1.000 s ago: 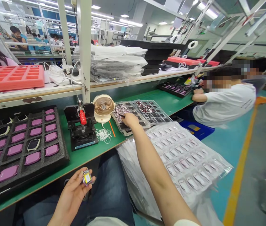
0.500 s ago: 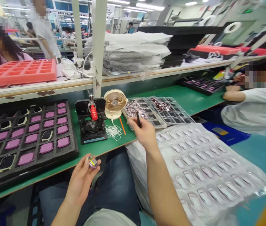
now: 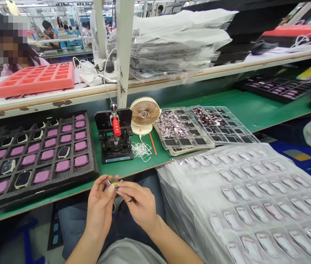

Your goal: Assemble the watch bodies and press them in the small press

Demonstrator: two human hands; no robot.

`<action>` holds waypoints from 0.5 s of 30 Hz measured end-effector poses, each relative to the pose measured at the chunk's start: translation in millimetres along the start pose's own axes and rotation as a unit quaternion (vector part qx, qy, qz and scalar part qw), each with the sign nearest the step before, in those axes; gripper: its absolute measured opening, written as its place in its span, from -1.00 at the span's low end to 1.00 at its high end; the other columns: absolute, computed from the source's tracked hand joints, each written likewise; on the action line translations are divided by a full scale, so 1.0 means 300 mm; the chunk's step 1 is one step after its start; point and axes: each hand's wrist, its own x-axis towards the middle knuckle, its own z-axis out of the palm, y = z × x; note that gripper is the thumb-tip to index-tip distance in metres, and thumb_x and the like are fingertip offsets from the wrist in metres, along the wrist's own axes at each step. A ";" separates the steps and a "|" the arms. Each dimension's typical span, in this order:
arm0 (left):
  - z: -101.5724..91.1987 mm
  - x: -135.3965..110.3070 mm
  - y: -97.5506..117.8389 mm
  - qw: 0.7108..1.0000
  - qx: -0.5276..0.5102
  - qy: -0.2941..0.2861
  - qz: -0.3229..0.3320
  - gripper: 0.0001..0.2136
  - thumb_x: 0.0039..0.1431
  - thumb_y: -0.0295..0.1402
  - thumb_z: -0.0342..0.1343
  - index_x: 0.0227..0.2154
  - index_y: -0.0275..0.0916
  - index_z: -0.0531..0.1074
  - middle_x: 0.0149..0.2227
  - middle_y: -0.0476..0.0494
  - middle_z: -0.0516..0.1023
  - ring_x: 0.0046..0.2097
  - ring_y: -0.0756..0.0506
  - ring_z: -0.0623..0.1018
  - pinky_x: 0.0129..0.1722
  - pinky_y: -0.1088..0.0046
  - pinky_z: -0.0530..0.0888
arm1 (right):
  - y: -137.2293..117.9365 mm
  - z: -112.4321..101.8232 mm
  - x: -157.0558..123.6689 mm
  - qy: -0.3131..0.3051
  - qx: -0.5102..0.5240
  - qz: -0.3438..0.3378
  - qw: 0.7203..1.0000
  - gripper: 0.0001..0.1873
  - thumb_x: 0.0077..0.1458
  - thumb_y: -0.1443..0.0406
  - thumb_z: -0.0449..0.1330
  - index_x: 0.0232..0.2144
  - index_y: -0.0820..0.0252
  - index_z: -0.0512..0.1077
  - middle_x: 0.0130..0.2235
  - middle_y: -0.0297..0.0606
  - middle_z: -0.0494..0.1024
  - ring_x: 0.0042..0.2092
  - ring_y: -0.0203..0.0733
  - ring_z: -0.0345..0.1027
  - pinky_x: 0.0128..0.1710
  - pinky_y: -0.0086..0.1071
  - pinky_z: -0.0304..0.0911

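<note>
Over my lap, just below the front edge of the green bench, both hands meet. My left hand pinches a small square casing with a yellow and purple face. My right hand is closed against the same casing and holds thin black tweezers, mostly hidden in the fingers. A black foam tray of purple and dark watch casings lies to the left. Two clear trays of small shiny parts lie to the right.
A black press jig with a red handle, a small beige fan and a coil of white wire stand mid-bench. Clear blister sheets pile at my right. A red tray sits on the shelf. Other people work nearby.
My right hand has come back from the clear parts tray to the casing in my left hand. My left hand has lifted slightly toward the bench edge. The view has swung left.
</note>
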 end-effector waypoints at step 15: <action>-0.019 0.002 -0.020 1.000 0.027 -0.001 0.009 -0.67 -0.05 -0.44 0.53 -0.20 -0.13 0.63 -0.03 -0.13 0.60 0.22 -0.32 0.55 0.14 0.28 0.53 | 0.034 -0.011 -0.014 -0.009 -0.008 0.016 1.000 -0.74 0.26 0.44 0.32 -0.10 -0.03 0.63 -0.04 -0.24 0.69 -0.07 -0.14 0.64 -0.11 -0.29 0.59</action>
